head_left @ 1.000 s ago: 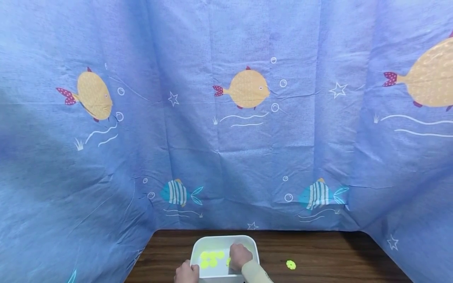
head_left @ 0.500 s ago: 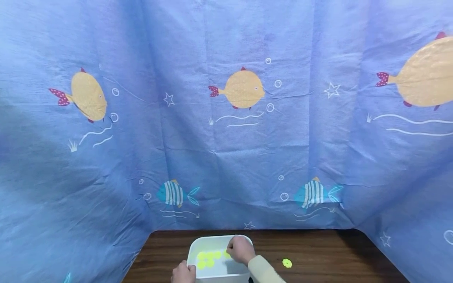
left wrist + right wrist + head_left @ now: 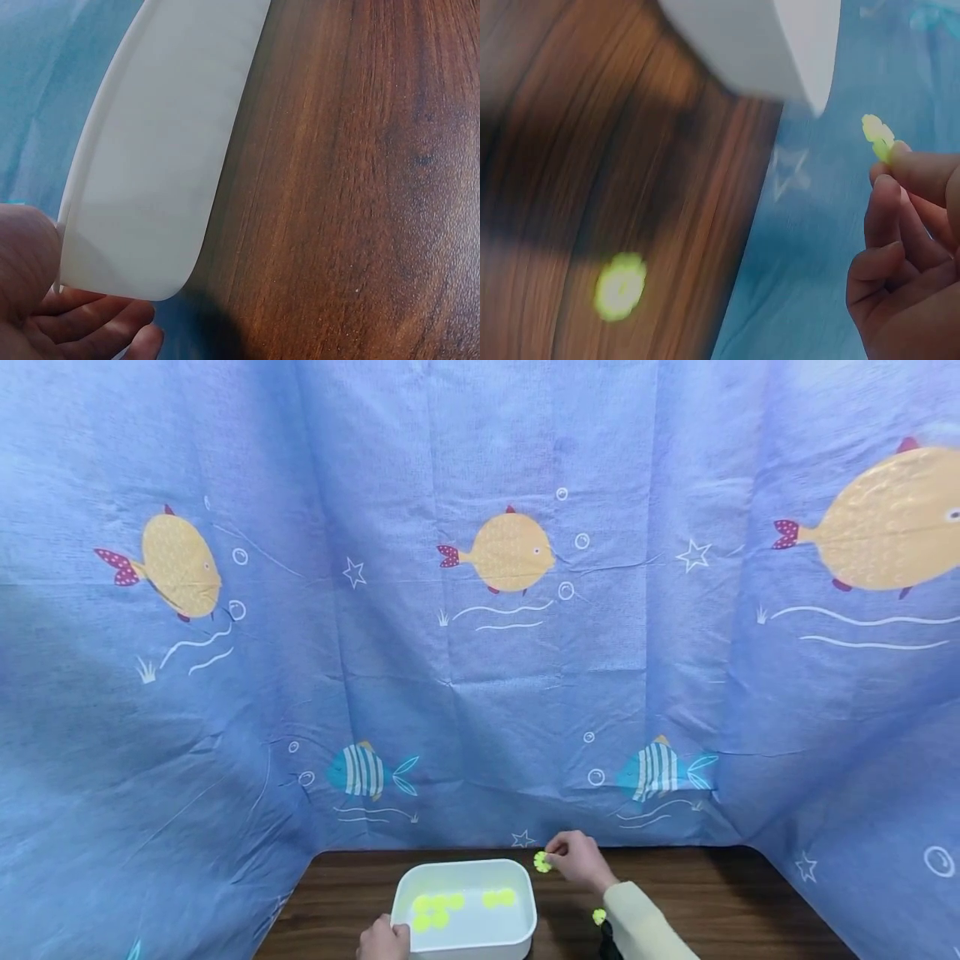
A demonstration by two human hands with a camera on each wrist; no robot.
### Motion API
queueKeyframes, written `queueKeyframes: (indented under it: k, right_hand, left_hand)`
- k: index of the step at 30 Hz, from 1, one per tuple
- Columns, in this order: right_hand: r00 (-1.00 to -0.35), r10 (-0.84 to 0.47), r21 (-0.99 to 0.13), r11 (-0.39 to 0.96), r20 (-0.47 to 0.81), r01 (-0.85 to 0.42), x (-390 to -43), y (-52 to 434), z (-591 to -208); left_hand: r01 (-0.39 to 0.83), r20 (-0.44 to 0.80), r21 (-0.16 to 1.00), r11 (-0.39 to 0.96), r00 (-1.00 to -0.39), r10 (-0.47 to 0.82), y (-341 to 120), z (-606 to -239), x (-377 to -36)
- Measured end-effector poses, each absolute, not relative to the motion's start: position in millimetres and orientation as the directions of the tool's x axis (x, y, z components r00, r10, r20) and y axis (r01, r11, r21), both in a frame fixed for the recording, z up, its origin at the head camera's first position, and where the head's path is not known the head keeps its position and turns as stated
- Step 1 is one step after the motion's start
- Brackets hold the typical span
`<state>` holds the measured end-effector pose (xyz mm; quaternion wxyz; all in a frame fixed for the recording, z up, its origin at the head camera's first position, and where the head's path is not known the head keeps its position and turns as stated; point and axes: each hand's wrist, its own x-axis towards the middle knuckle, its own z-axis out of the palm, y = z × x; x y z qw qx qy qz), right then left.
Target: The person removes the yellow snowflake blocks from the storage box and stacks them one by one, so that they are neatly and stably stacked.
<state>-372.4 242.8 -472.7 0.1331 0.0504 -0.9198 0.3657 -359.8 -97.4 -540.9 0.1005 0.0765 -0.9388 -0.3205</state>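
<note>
We find no words, numbers, labels or brand marks that can be read in any of the three views. The blue fabric backdrop (image 3: 480,652) carries only printed drawings of fish, stars, bubbles and wavy lines, with no lettering among them. The white plastic tub (image 3: 465,935) shows plain walls, the dark wooden table (image 3: 712,902) shows bare grain, and the small yellow-green scalloped discs (image 3: 438,910) look unmarked, though they are too small for us to be sure.
</note>
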Motion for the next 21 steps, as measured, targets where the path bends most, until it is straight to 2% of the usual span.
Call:
queueKeyframes:
  k: [4, 10, 21]
  right_hand:
    - [-0.971, 0.067, -0.662, 0.742, 0.23, -0.106, -365.6, 275.3, -478.9]
    - [-0.988, 0.136, -0.677, 0.735, 0.075, 0.05, -355.1, 307.9, -497.9]
    - [-0.981, 0.196, -0.733, 0.669, 0.014, 0.123, -342.7, 325.9, -528.0]
  left_hand:
    - [-0.077, 0.133, 0.622, 0.779, -0.97, -0.202, -97.7, -541.2, -360.0]
    - [-0.069, 0.136, 0.625, 0.777, -0.971, -0.196, -99.3, -536.8, -359.7]
    - [-0.104, 0.081, 0.616, 0.781, -0.978, -0.195, -96.6, -532.4, -359.6]
